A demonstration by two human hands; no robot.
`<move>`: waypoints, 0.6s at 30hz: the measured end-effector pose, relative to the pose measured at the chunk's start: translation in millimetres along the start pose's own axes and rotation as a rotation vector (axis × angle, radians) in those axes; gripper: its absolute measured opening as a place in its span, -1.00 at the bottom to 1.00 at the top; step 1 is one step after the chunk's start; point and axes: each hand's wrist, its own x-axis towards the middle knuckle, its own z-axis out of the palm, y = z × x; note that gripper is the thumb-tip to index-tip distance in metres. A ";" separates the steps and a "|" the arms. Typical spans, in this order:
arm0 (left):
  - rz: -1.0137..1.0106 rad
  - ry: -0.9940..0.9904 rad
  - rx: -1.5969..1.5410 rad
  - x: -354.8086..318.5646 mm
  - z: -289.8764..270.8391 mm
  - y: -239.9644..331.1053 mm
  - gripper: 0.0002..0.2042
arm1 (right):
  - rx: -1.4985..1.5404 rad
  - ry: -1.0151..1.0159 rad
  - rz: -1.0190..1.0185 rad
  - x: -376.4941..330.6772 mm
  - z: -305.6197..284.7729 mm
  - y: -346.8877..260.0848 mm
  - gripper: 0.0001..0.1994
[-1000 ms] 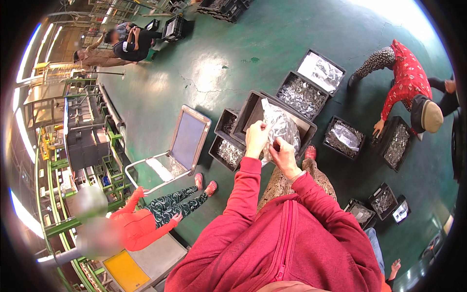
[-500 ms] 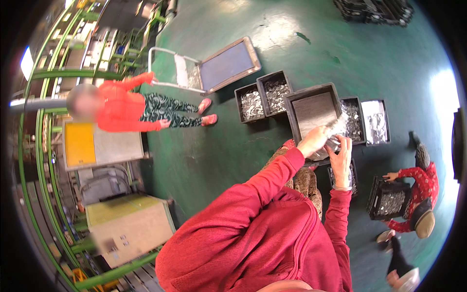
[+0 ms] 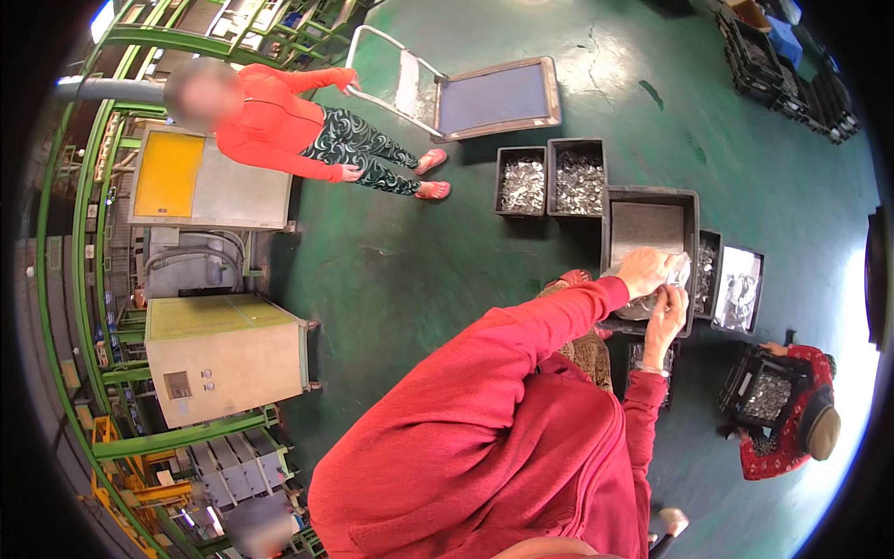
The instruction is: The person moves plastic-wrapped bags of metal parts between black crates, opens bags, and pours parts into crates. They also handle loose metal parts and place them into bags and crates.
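At the far left, a box-shaped machine with a yellow panel (image 3: 172,175) is seen. Next to it stands a person in an orange top (image 3: 270,121), by whom the handle of a flat cart (image 3: 494,98) is touched. The cart has a blue-grey top.

Then come two black bins side by side, a small bin (image 3: 521,182) and a larger bin (image 3: 577,177). Both are filled with shiny metal bits.

Just to the right, a big dark bin (image 3: 649,224) is seen, with its flat bottom showing at the far end. Over its near end, a clear plastic bag (image 3: 684,271) is held by two hands. The left hand (image 3: 644,271) is bent over the bag from the left, and the plastic is held in its closed fingers. The right hand (image 3: 666,317) is just below, close to the left one. The bag's edge is pinched there, with only a narrow gap between thumb and fingers. The bag lies between and under the hands. Whether it is held up or rests on the bin's bottom cannot be told.

Further right, another bin of metal bits (image 3: 708,272) is partly hidden. Beside it, a bin with clear plastic on top (image 3: 738,291) is seen. At the far right, a black crate of metal bits (image 3: 767,396) is seen by a bent-over person in red (image 3: 808,368).
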 end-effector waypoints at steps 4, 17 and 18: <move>0.142 -0.074 -0.332 5.2 -28.6 6.3 -0.73 | 0.076 0.244 0.204 4.7 14.4 -29.6 -0.87; 0.311 -0.719 0.369 83.0 -80.5 -4.2 -0.61 | 0.304 0.237 0.169 42.5 61.8 25.5 -0.88; 0.343 -0.704 0.421 79.6 -89.3 -5.3 -0.62 | 0.192 0.166 0.101 47.2 62.6 11.8 -0.86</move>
